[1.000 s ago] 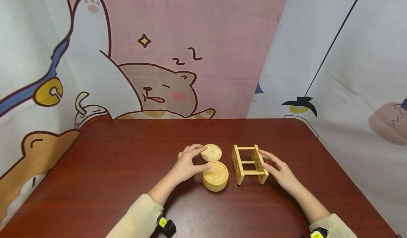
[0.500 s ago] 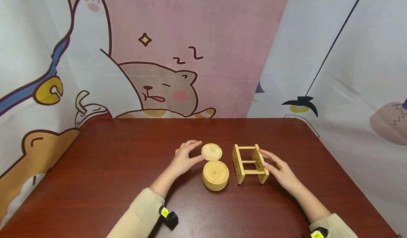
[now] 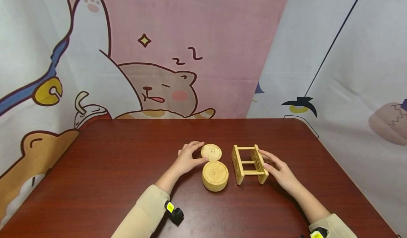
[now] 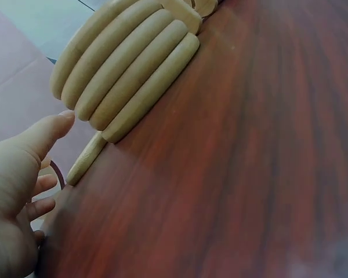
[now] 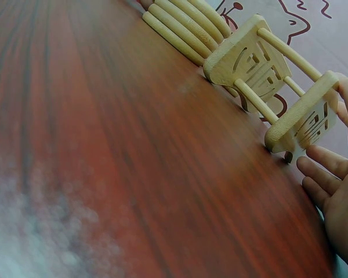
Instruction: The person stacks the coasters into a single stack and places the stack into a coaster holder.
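A single round wooden coaster (image 3: 211,152) with a carved leaf design lies flat on the table, just behind a stack of several matching coasters (image 3: 215,176). My left hand (image 3: 187,160) is at the lone coaster's left side, thumb near its front edge and fingertips near its back edge. In the left wrist view the thumb (image 4: 55,130) is close by the stack (image 4: 124,69), and the lone coaster (image 4: 86,157) lies beyond. My right hand (image 3: 281,172) rests its fingertips against the right side panel of a wooden coaster rack (image 3: 249,162), whose side panels have cut-out patterns joined by rods.
The dark red-brown wooden table (image 3: 127,170) carries all these things. Behind it hangs a cloth (image 3: 222,36) printed with cartoon animals. Each wrist wears a small black camera, the left one (image 3: 176,216) beside its sleeve.
My left hand first reached over the lone coaster and the stack, drew back left, then came slightly right to the lone coaster's edge. The coasters, rack and right hand stayed put.
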`<state>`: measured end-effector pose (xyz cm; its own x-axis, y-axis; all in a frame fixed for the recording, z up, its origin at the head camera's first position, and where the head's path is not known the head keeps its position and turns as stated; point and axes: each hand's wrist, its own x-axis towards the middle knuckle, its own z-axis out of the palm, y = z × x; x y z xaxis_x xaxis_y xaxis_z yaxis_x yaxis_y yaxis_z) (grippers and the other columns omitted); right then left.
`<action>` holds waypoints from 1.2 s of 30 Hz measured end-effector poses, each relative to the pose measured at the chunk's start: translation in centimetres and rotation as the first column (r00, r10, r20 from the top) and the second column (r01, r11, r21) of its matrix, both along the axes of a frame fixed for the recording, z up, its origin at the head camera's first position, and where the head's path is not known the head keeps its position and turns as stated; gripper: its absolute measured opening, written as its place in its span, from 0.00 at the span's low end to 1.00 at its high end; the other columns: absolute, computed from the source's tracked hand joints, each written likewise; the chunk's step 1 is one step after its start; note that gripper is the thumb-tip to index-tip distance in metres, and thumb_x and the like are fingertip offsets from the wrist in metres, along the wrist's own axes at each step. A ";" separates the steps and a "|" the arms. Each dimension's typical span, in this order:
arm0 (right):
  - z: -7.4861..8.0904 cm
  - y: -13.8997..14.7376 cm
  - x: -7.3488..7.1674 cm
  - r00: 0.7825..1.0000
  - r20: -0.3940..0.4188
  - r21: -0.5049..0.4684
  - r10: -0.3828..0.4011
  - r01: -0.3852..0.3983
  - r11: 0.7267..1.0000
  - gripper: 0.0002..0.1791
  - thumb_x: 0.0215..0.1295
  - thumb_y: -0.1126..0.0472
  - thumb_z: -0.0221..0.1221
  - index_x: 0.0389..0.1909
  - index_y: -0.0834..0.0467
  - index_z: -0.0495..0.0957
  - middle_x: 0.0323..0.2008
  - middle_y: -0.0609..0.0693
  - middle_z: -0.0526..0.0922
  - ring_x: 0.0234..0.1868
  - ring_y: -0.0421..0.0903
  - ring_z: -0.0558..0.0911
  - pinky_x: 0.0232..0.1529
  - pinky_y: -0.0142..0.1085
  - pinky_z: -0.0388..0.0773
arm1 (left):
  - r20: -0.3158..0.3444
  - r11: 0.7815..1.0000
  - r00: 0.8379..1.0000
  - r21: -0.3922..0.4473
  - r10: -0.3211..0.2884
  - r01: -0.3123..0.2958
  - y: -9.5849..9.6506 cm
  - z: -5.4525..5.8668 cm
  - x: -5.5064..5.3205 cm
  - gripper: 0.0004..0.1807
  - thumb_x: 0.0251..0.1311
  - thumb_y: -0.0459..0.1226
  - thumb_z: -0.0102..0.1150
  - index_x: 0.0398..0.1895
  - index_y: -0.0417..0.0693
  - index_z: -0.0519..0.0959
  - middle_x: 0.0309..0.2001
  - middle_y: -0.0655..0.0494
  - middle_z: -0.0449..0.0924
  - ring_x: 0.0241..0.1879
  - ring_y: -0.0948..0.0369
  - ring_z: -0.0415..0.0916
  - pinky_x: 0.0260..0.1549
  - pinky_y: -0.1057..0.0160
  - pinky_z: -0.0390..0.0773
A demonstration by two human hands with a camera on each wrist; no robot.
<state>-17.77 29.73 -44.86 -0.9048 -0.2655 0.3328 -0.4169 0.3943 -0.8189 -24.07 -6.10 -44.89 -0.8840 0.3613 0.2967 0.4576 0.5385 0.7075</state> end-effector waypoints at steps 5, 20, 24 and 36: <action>0.0 0.0 0.0 1.000 -0.003 0.004 0.000 0.000 1.000 0.25 0.71 0.67 0.51 0.68 0.61 0.64 0.55 0.61 0.76 0.51 0.38 0.76 0.47 0.27 0.70 | -0.002 0.999 1.000 -0.044 0.002 -0.002 0.4 -0.1 -0.3 0.37 0.51 0.48 0.70 0.64 0.45 0.72 0.61 0.50 0.71 0.59 0.49 0.63 0.49 0.44 0.57; 0.0 0.0 0.0 1.000 -0.006 -0.004 0.000 0.000 1.000 0.25 0.71 0.68 0.51 0.67 0.62 0.64 0.55 0.62 0.76 0.52 0.36 0.75 0.47 0.26 0.69 | 0.007 0.976 1.000 -0.214 -0.027 0.027 1.3 0.3 -1.5 0.38 0.51 0.50 0.70 0.66 0.50 0.71 0.63 0.55 0.69 0.59 0.51 0.61 0.48 0.47 0.57; 0.0 0.0 0.0 1.000 -0.008 -0.002 -0.001 0.001 1.000 0.25 0.71 0.68 0.51 0.67 0.62 0.65 0.54 0.62 0.76 0.52 0.36 0.75 0.47 0.26 0.69 | 0.012 0.970 0.999 -0.241 -0.035 0.037 1.4 0.4 -1.7 0.39 0.50 0.50 0.70 0.66 0.49 0.71 0.63 0.55 0.68 0.59 0.51 0.61 0.47 0.47 0.57; -0.1 -0.1 -0.1 1.000 -0.008 -0.007 0.003 -0.003 1.000 0.24 0.71 0.68 0.51 0.67 0.62 0.65 0.55 0.62 0.76 0.52 0.35 0.75 0.47 0.26 0.69 | 0.046 0.958 0.997 -0.275 -0.066 0.076 1.5 0.6 -2.0 0.39 0.48 0.44 0.72 0.66 0.50 0.70 0.63 0.56 0.68 0.59 0.51 0.60 0.49 0.46 0.56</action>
